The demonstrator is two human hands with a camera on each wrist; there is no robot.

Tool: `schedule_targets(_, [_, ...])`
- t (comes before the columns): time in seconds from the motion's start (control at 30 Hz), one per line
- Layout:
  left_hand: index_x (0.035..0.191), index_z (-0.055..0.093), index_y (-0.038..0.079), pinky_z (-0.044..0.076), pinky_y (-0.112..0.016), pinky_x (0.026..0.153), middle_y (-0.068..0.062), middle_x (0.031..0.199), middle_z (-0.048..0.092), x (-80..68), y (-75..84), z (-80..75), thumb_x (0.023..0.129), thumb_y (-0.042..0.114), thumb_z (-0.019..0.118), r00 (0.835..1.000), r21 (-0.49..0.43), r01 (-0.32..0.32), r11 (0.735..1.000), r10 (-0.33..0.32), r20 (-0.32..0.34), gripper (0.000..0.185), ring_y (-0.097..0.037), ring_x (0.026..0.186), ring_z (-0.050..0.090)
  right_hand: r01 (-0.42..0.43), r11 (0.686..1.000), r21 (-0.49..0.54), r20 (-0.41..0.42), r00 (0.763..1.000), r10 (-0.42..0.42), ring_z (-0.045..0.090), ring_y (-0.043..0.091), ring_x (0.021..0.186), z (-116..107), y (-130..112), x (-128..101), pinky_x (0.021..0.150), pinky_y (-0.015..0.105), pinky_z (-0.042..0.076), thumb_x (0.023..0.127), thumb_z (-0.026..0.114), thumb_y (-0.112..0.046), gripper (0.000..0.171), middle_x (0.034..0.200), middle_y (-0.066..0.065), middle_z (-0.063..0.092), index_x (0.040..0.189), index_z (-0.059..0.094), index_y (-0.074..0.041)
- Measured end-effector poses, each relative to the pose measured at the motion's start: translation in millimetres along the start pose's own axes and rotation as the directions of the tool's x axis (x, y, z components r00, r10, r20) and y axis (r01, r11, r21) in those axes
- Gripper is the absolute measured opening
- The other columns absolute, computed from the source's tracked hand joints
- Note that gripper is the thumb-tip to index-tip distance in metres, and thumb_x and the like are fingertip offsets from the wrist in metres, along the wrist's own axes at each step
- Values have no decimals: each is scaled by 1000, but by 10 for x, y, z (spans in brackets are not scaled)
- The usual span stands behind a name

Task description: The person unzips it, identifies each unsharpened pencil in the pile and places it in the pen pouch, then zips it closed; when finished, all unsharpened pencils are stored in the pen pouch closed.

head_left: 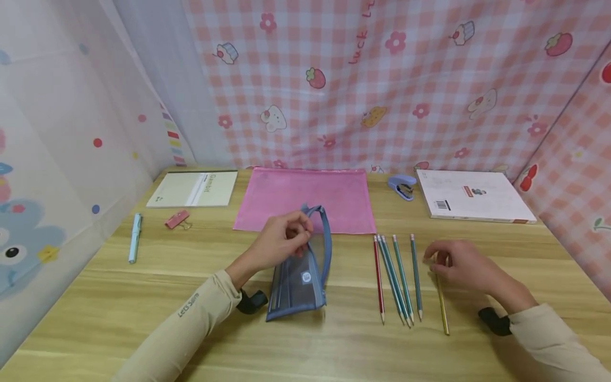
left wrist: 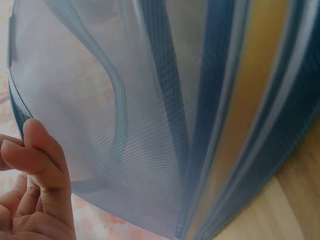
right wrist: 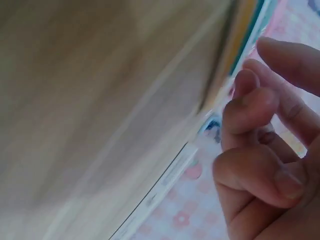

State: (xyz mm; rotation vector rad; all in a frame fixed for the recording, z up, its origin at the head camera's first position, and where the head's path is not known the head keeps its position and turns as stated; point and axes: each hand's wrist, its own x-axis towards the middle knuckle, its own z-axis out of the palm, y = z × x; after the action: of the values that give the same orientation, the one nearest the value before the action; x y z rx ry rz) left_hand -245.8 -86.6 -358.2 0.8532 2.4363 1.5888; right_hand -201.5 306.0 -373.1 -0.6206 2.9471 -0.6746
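A blue-grey mesh pencil case (head_left: 298, 281) stands upright on the table, with a strap loop (head_left: 327, 239) on its right side. My left hand (head_left: 281, 239) pinches its upper edge. In the left wrist view the fingers (left wrist: 47, 165) meet at the blue trim, and the sheer mesh (left wrist: 95, 120) fills most of the picture. My right hand (head_left: 458, 265) hovers at the upper end of a yellow pencil (head_left: 443, 305). Its fingers are loosely bent, and the right wrist view shows nothing gripped between them. Left of it lie several green pencils (head_left: 416, 281) and a red pencil (head_left: 378, 281).
Behind the case lies a pink pouch (head_left: 305, 196). A purple stapler (head_left: 402, 187) and a white book (head_left: 477, 196) sit at the back right. A notebook (head_left: 191, 189), a pink binder clip (head_left: 177, 218) and a light blue pen (head_left: 136, 239) lie on the left.
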Motion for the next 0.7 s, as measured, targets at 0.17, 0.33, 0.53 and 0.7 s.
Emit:
schedule_targets(0.17, [99,62,4,53,-27,51,-11,71,66,5,-4,-4,96,4,56,1000,4,-1,1000,1,-2,7,-16,57,62,-34,999,-41,41,999,36,48,2,65,-7,104,-65,55,21,41,83,79,-11,19,73,-6,61,99,69,-9])
schedule_targets(0.33, [99,62,4,52,-26,51,-12,71,67,0,-2,-9,96,4,56,1000,5,3,1000,-3,-2,6,-16,57,62,-124,991,-44,82,988,127,51,6,55,-11,30,-60,50,22,40,82,75,-7,16,67,-3,59,94,64,-10])
schedule_targets(0.53, [99,62,4,52,-25,51,-12,71,66,-12,0,-9,96,3,56,1000,4,15,1000,-15,-10,7,-16,57,62,-217,975,-57,102,970,222,53,9,46,-73,-72,-12,45,25,42,76,67,-2,15,77,7,65,88,64,-10])
schedule_targets(0.7, [99,62,4,53,-26,50,-11,70,66,-23,34,-22,95,3,56,1000,2,15,1000,-15,-6,8,-15,56,61,-181,981,65,28,983,179,53,9,48,-190,-157,48,45,24,42,84,68,-6,9,68,0,65,93,68,-7])
